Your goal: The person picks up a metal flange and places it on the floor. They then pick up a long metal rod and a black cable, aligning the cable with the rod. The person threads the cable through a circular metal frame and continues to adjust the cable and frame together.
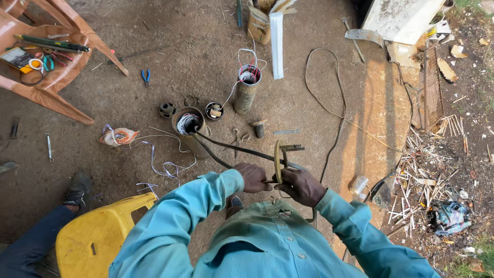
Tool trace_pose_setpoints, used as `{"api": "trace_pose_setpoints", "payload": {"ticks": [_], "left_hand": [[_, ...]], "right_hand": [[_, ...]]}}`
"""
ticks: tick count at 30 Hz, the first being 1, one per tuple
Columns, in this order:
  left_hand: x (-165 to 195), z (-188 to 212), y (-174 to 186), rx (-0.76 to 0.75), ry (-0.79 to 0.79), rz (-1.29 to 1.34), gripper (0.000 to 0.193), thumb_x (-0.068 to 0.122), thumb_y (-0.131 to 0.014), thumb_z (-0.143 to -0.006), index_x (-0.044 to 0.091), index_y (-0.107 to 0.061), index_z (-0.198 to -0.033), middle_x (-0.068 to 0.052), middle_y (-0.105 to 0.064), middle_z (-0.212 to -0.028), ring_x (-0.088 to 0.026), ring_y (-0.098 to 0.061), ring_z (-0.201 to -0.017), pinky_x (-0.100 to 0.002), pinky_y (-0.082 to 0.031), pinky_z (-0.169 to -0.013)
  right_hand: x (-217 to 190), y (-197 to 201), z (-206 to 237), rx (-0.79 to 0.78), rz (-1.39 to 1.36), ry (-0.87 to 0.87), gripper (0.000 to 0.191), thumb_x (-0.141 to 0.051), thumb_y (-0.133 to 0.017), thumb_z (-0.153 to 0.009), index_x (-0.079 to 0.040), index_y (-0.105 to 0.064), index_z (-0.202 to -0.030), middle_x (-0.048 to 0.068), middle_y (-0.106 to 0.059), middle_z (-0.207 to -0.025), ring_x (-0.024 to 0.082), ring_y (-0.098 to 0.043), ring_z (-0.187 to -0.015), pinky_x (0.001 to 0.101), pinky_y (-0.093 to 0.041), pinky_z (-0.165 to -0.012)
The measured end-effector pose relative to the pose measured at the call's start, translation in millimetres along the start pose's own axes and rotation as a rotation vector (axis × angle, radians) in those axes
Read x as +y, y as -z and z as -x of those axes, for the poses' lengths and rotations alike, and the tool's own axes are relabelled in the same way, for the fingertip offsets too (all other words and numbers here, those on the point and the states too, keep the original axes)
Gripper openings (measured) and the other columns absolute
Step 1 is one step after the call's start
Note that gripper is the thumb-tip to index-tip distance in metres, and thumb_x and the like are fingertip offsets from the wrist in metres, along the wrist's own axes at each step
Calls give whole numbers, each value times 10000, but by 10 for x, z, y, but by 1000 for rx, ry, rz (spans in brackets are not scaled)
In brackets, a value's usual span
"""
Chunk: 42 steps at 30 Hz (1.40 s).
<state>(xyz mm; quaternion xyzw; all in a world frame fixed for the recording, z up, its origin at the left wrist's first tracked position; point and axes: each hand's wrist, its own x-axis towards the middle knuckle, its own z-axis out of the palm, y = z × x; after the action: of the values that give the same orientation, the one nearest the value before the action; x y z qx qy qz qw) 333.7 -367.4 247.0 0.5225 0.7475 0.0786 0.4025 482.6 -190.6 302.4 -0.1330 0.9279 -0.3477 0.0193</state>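
- Hands close together just above the lap, over bare dirt ground
- Left hand curled shut, fingers wrapped round the near end of a dark cable beside a brass-coloured ring
- Right hand closed on the lower edge of the ring; ring stands on edge, upright between the two hands, a small dark clamp at its top
- Cable runs from the hands up and left into a metal cylinder standing on the ground, white winding visible in its open top
- Second, taller cylinder stands behind it, well apart from the hands, red and white wires sprouting from its top
- Small round cup between the two cylinders; dark gear-like part left of the first cylinder
- Blue-handled pliers lie further back on the dirt
- Brown plastic chair at far left, tools and tape rolls on its seat
- Yellow plastic stool at near left, beside another person's leg and shoe
- Loose thin cord loops across the ground to the right
- Pile of sticks and litter at right edge
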Motion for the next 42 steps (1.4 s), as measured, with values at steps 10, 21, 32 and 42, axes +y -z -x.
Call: {"api": "trace_pose_setpoints", "payload": {"ticks": [10, 21, 32, 42], "left_hand": [[85, -120, -12, 128, 30, 81, 359, 496, -697, -820, 218, -794, -1027, -135, -777, -974, -357, -737, -939, -485, -573, -835], [7, -124, -133, 425, 8, 148, 450, 555, -651, -890, 124, -770, -932, -159, -723, -916, -367, -698, -904, -509, -530, -856], [-618, -300, -594, 557, 230, 72, 559, 664, -590, -923, 127, -742, -898, -200, -687, -908, -368, -657, -929, -504, -494, -866], [-594, -241, -132, 221, 64, 10, 457, 596, -719, -802, 145, -788, -769, -137, -743, -832, -338, -718, -852, -467, -553, -790]], "right_hand": [[-36, -156, -58, -29, -97, -195, 214, -204, -650, -949, -23, -619, -1060, 175, -721, -890, 383, -695, -797, 474, -529, -660], [25, -206, -60, 184, -78, -326, 249, -252, -647, -966, -49, -693, -1102, 170, -757, -925, 357, -735, -833, 434, -573, -690], [-38, -89, -224, 184, -76, -252, 314, -269, -646, -956, -22, -678, -1147, 169, -747, -907, 312, -758, -805, 410, -588, -683], [72, -248, -295, -51, 107, -144, 275, -297, -660, -960, -53, -544, -911, 161, -600, -737, 403, -625, -685, 525, -465, -582]]}}
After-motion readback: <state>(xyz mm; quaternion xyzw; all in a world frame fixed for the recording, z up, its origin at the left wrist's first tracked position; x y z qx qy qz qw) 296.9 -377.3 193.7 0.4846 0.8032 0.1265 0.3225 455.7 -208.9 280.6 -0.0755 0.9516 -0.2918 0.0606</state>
